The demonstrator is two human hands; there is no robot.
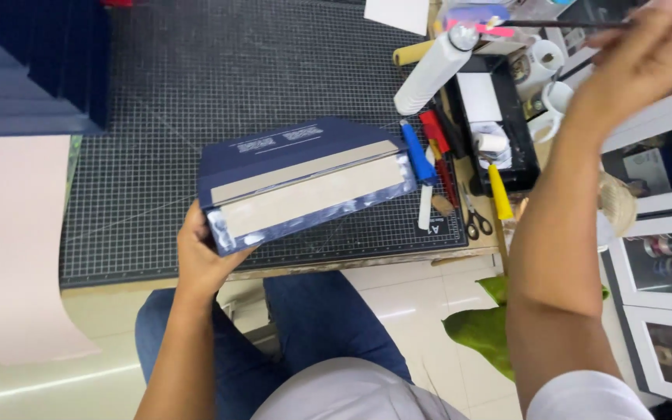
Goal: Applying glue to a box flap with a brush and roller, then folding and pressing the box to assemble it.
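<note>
My left hand (202, 253) grips the near left corner of a dark blue box (305, 183), tilted on its side above the front edge of the cutting mat (219, 70). A grey-brown board panel shows on the box's near face, with shiny wet patches along the blue border. My right hand (647, 54) is raised at the top right and pinches a thin dark brush handle (561, 24) that points left toward a pink-tipped object (482, 29).
Right of the box lie a blue-handled tool (416, 152), red and yellow tools, scissors (474, 222), a white roller (432, 74) and a black tray (493, 117). A pink sheet (9, 249) hangs at left. A stack of blue boxes (25, 62) sits at the far left.
</note>
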